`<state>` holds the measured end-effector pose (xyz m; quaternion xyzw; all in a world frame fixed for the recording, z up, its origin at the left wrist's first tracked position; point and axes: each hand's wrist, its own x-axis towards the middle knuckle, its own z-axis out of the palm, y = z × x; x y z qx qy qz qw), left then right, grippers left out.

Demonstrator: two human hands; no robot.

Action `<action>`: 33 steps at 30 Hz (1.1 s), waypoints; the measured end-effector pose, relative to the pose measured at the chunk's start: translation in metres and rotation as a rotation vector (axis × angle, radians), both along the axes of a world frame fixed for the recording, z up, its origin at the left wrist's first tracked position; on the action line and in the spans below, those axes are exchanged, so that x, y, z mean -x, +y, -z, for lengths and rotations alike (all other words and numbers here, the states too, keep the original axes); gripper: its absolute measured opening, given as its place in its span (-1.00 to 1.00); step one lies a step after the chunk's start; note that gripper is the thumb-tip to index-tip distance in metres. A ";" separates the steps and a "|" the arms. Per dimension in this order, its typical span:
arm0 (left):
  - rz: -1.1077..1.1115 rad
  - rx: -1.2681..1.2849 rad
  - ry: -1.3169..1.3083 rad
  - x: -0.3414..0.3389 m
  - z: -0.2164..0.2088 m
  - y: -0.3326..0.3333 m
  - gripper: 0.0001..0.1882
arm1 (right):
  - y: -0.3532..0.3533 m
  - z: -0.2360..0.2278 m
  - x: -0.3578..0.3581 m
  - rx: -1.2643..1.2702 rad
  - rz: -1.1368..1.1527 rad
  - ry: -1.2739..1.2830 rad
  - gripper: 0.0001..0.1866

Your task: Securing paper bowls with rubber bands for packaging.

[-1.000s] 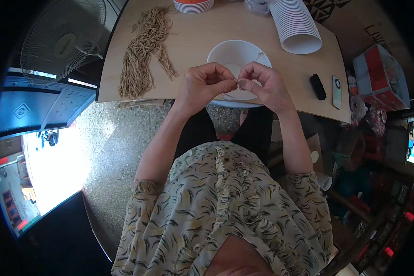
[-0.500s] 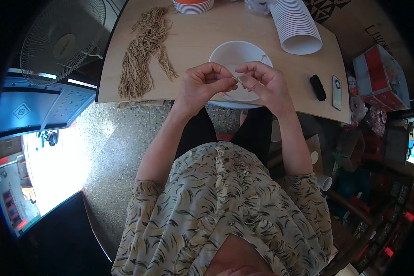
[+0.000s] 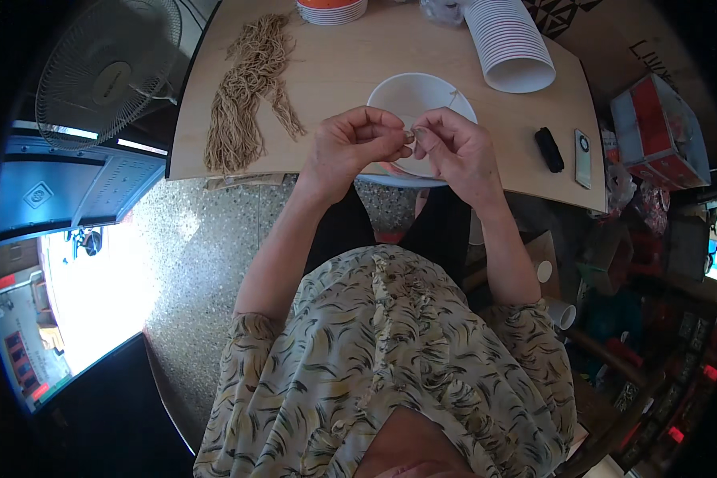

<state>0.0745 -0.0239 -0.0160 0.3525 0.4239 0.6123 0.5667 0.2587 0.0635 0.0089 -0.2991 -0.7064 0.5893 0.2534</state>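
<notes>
Over the near side of a white paper bucket (image 3: pixel 410 89), both my hands work close together. My left hand (image 3: pixel 350 147) is closed in a pinch, thumb against forefinger, on a short bit of tan cord (image 3: pixel 409 137). My right hand (image 3: pixel 460 151) pinches at the same spot, its fingertips nearly touching the left ones; the cord is mostly hidden between them. A small piece of cord also shows on the bucket's inner wall at the far right. To the left lies a loose bundle of tan cords (image 3: pixel 243 103) on the table.
On the wooden table (image 3: pixel 334 72), a stack of white paper buckets (image 3: pixel 518 60) lies at the back right, and an orange-and-white stack (image 3: pixel 332 11) stands at the back. A black case (image 3: pixel 549 150) and a phone (image 3: pixel 583 158) lie right. A fan (image 3: pixel 111 80) stands left.
My right hand has shifted slightly left and its fingers have closed in toward the left fingertips. The bucket sits a touch further right in view.
</notes>
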 end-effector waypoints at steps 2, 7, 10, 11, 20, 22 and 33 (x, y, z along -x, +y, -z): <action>0.005 0.030 -0.021 0.001 0.000 0.000 -0.78 | 0.002 0.003 0.001 -0.078 0.003 0.056 -0.89; 0.030 0.081 -0.033 0.000 -0.009 -0.001 -0.61 | 0.005 0.004 0.000 -0.121 0.008 0.058 -0.89; 0.046 0.060 -0.017 0.000 -0.009 0.000 -0.56 | 0.006 0.004 0.000 -0.150 0.008 0.054 -0.90; 0.047 0.060 -0.017 0.000 -0.009 0.000 -0.56 | 0.007 0.004 0.000 -0.150 0.009 0.054 -0.90; 0.034 0.031 0.038 -0.001 -0.009 0.001 -0.51 | 0.007 0.013 0.001 -0.203 0.067 0.094 -0.91; 0.049 0.020 0.047 0.000 -0.009 0.003 -0.49 | 0.007 0.013 0.001 -0.191 0.078 0.091 -0.92; 0.059 0.071 0.445 -0.001 -0.022 0.017 -0.79 | 0.015 -0.009 -0.009 -0.232 -0.042 0.096 -0.73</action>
